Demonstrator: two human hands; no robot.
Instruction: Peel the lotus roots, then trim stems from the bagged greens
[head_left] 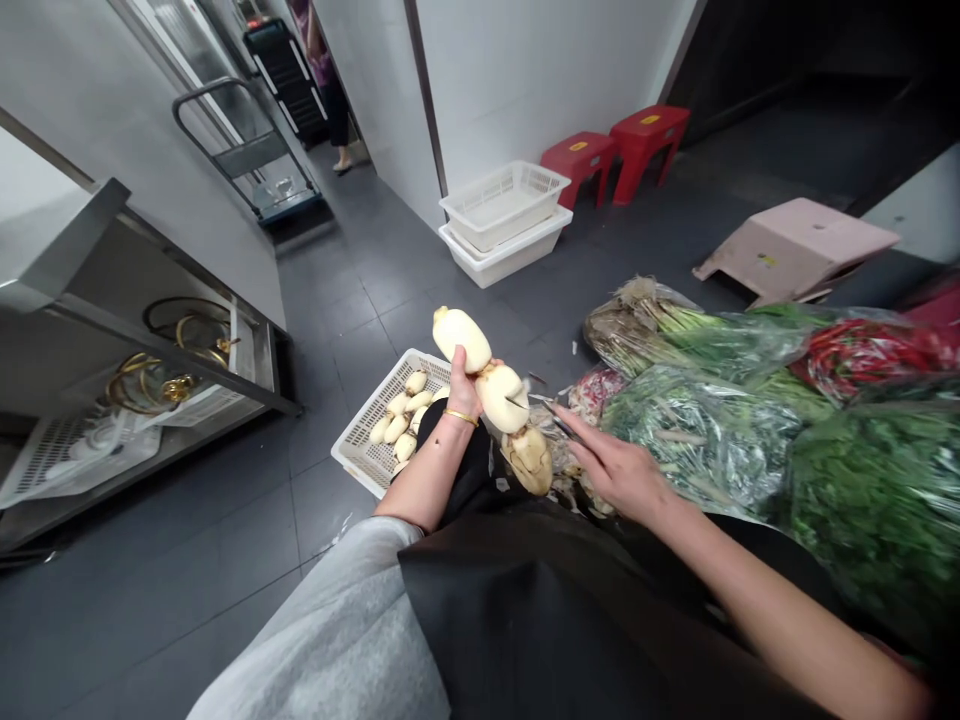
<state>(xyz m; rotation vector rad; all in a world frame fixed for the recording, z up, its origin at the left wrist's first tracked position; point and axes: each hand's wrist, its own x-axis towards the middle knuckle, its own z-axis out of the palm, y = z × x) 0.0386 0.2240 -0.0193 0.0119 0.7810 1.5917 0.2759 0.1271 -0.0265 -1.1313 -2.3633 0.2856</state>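
My left hand [466, 388] is wrapped round a lotus root [504, 397] made of several segments joined end to end. The upper segments are pale and peeled; brown skin still covers much of the lowest. In my right hand [615, 465] is a slim, thin-bladed tool [559, 412] with a dark handle, its tip close to the middle segment. Whether it is a knife or a peeler I cannot tell. Behind my left wrist stands a white plastic basket [352, 440] with several short, pale lotus root pieces [397, 428] in it. Peelings [562, 465] lie beneath the root.
Bagged greens [697, 430] and bagged red chillies [870, 350] lie to the right. Stacked white baskets [502, 260], red stools [649, 140] and a pink stool [806, 240] stand further off. A metal shelf [255, 390] is at left, a trolley [251, 155] and a person [330, 90] behind.
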